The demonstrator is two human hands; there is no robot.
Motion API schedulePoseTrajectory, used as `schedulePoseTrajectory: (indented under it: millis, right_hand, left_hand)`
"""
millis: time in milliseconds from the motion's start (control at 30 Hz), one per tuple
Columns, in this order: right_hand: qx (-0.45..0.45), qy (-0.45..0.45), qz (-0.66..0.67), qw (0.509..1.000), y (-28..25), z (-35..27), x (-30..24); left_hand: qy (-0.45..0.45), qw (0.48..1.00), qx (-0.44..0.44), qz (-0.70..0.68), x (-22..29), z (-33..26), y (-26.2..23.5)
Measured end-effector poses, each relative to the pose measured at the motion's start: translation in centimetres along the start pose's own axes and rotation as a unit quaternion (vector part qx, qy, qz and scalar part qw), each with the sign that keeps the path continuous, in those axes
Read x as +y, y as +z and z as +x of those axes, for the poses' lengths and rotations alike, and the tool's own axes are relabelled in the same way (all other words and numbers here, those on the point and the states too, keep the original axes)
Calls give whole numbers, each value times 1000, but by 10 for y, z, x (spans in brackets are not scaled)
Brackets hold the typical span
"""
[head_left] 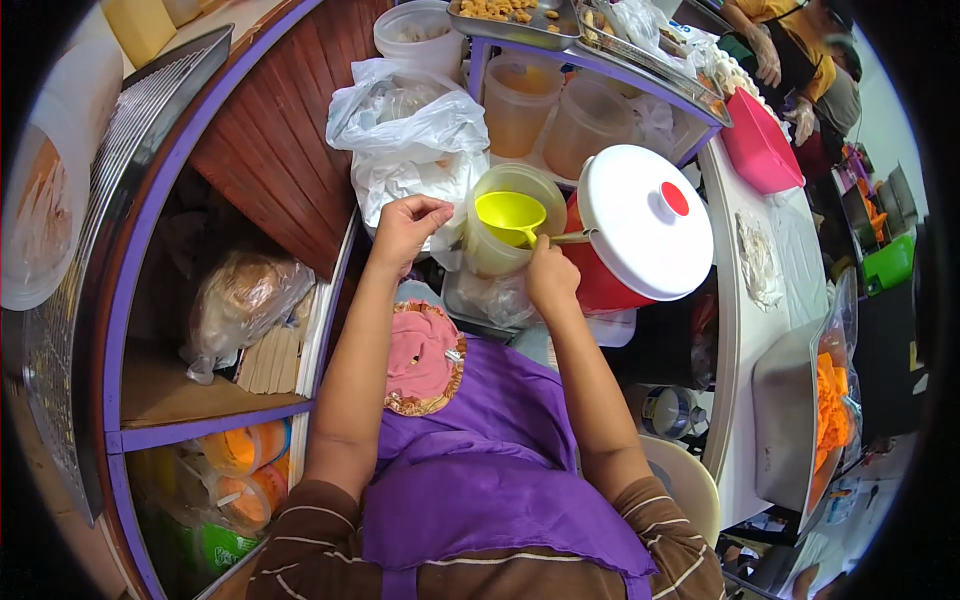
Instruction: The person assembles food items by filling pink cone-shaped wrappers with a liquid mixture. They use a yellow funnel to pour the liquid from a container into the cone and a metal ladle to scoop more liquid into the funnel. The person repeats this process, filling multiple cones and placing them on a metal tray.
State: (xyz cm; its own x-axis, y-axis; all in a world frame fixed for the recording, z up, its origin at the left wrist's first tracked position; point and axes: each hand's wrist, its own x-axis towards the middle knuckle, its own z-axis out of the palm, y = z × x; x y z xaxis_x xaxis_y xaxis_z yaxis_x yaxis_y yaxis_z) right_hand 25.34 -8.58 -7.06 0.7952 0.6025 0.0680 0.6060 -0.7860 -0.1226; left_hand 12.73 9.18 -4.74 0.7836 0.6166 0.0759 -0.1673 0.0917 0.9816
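At the far left, a translucent tub [40, 220] is partly lost in the dark fisheye rim, and what coats its inside is hard to make out. Beside it, a purple-edged shelf unit [125, 441] holds a clear plastic bag [245, 305] whose crinkled, shiny film blurs its contents. Further right, a white plastic bag [415, 140] stands bunched, hiding whatever is inside. In front of it is the person's left hand [408, 235], raised with thumb and fingertips drawn together; whether anything thin is pinched there, I cannot tell. Just right of that, a lime-yellow scoop [508, 212] sits at the mouth of a cloudy round bucket [490, 255], whose inside is mostly covered by it. The right hand [552, 278] closes around the scoop's handle, so most of the handle is hidden. Close by, a red cooler [600, 270] is largely covered by its tilted-looking white lid [640, 225]. On the white desk [738, 370] at right stands a metal container [785, 420] of orange material, partly screened by plastic. At upper right, a co-worker [800, 45] is cut off by the frame.
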Motion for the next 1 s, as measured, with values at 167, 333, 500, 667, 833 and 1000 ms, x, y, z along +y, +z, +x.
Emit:
schedulePoseTrajectory:
  millis: [167, 333, 500, 667, 833, 1000]
  right_hand:
    - [22, -15, 28, 999, -30, -12, 5]
    - [121, -45, 82, 988, -62, -53, 12]
    - [156, -58, 117, 979, -58, -74, 22]
    - [154, -70, 110, 979, -54, -79, 22]
    - [156, -47, 144, 976, -58, -78, 22]
    - [188, -25, 248, 950, -85, -73, 16]
  left_hand:
    - [-12, 999, 46, -9, -15, 3, -7]
    - [-20, 996, 71, -49, -18, 5, -1]
    - [8, 996, 88, 31, -26, 9, 1]
    - [38, 987, 126, 93, -33, 10, 5]
    - [55, 969, 159, 179, -30, 12, 12]
    - [52, 964, 116, 234, -31, 17, 14]
